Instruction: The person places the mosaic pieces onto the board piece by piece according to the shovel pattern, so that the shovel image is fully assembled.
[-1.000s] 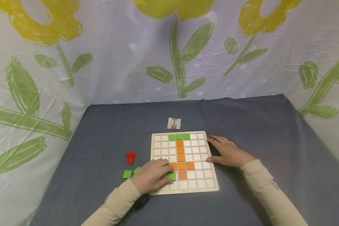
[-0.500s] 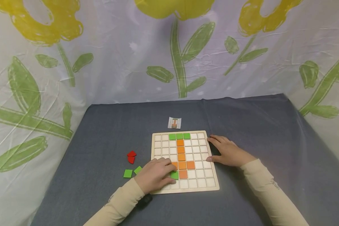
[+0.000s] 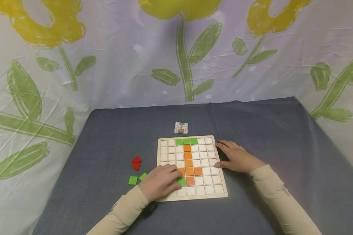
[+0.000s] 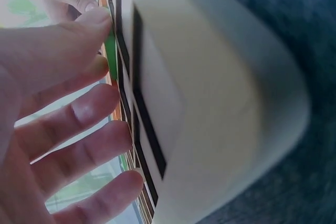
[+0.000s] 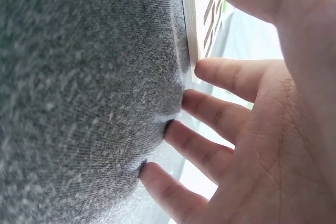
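A wooden grid board (image 3: 209, 191) lies on the dark cloth. My left hand (image 3: 159, 183) reaches over its near left part, thumb and index finger pinching a green square tile (image 3: 181, 182) just left of the lowest orange tile (image 3: 190, 180). In the left wrist view, the thumb and index fingertips meet the green tile (image 4: 111, 56) at the grid, while the other fingers spread over the board. My right hand (image 3: 238, 157) rests at the board's right edge with fingers extended; the right wrist view has its fingertips on the cloth and against the board's side (image 5: 193, 30).
Other orange tiles (image 3: 188, 156) form a column on the board, below a row of green tiles (image 3: 186, 141). A small pattern card (image 3: 181, 127) lies beyond it. To the left are red pieces (image 3: 136, 160) and loose green tiles (image 3: 132, 180). A flowered curtain (image 3: 120, 65) hangs behind.
The left hand has moved slightly right with the green tile, which now sits closer to the lowest orange tile. My right hand has kept its place at the board's edge.
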Demonstrator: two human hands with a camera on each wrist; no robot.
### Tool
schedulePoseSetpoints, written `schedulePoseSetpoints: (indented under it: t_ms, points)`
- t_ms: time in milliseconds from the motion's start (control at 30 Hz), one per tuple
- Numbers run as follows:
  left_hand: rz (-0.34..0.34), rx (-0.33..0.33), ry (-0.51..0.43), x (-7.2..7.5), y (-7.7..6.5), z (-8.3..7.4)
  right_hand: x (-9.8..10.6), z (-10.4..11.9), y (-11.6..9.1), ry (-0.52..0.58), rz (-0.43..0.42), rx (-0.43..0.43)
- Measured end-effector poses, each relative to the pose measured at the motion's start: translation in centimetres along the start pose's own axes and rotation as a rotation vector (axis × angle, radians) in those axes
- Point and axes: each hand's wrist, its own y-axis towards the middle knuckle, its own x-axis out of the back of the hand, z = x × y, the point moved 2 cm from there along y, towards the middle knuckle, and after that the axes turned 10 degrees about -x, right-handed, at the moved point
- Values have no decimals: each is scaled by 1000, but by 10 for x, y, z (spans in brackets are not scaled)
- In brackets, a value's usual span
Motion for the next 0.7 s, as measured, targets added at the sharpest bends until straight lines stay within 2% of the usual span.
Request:
schedulePoseSetpoints:
  t_ms: [267,400,567,700]
  points:
    - [-5,10,16,1,1,0,0,1,-1,5,1,-1]
    - [5,15,-14,2,0,1,0,0,-1,8,-4,1]
    - [8,52,-73,9,-6,2,0,1,-2,7,-14,12]
    - [-30,62,-66,16,-13,5,0,1,-1,5,-12,7]
